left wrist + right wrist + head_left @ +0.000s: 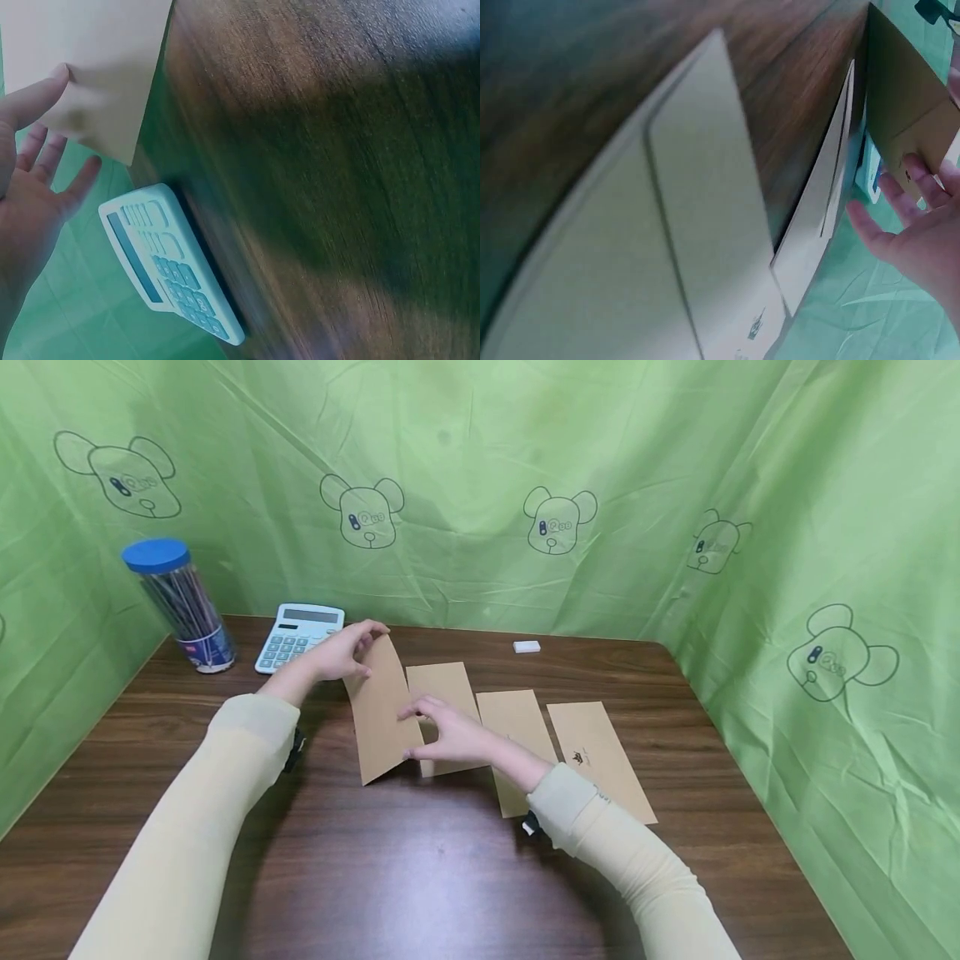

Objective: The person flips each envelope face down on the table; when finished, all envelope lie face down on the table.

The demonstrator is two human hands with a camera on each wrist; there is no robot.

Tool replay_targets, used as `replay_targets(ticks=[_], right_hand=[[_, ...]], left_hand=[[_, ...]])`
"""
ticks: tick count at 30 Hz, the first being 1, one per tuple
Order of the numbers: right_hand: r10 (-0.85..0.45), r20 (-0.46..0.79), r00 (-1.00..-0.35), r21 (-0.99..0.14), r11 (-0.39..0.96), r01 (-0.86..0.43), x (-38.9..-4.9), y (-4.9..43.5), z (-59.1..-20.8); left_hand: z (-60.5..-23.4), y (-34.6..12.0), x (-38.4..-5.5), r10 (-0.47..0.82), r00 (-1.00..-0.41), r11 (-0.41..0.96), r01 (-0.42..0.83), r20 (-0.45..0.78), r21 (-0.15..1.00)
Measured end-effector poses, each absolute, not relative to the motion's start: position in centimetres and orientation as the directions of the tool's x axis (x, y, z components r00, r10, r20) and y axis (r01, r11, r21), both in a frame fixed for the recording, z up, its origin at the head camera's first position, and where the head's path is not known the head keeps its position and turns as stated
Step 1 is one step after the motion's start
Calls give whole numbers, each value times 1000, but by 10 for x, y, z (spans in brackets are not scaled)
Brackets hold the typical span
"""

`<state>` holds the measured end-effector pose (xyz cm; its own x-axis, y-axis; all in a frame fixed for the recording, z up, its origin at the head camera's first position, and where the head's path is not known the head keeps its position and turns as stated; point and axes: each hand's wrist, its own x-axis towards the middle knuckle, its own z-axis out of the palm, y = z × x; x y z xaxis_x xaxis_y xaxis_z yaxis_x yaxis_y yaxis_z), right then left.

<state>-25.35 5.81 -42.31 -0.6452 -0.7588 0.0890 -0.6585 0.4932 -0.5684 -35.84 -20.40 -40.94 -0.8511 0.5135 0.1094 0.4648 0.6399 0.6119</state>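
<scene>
A flat brown kraft-paper piece (381,714) stands tilted up off the table on the left of a row. Near its upper end, my left hand (341,652) holds it, with the thumb (45,97) against the near face and other fingers partly hidden behind. At its right edge is my right hand (453,735), fingers spread and lightly bent, touching the piece. A small dark mark shows by those fingers (922,180) in the right wrist view. Three similar kraft pieces, a left one (442,681), a middle one (517,714) and a right one (600,739), lie flat.
Behind the left hand is a light-blue calculator (281,647). A clear tub of pencils with a blue lid (183,602) stands at the far left, and a white eraser (527,647) lies toward the back. Green curtain (480,585) borders the wooden table (360,868).
</scene>
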Motion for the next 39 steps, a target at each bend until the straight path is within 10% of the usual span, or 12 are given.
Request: replay_targets(ticks=[16, 29, 39], right_hand=[[-749, -21, -662, -219, 649, -728, -259, 48, -435], [-731, -45, -681, -163, 678, -717, -256, 36, -439], [-736, 57, -674, -321, 626, -711, -258, 55, -419]], left_hand=[[-426, -200, -359, 539, -832, 714, 535, 135, 452], [-441, -197, -359, 514, -855, 758, 493, 73, 427], [-446, -196, -359, 518, -852, 790, 508, 70, 343]])
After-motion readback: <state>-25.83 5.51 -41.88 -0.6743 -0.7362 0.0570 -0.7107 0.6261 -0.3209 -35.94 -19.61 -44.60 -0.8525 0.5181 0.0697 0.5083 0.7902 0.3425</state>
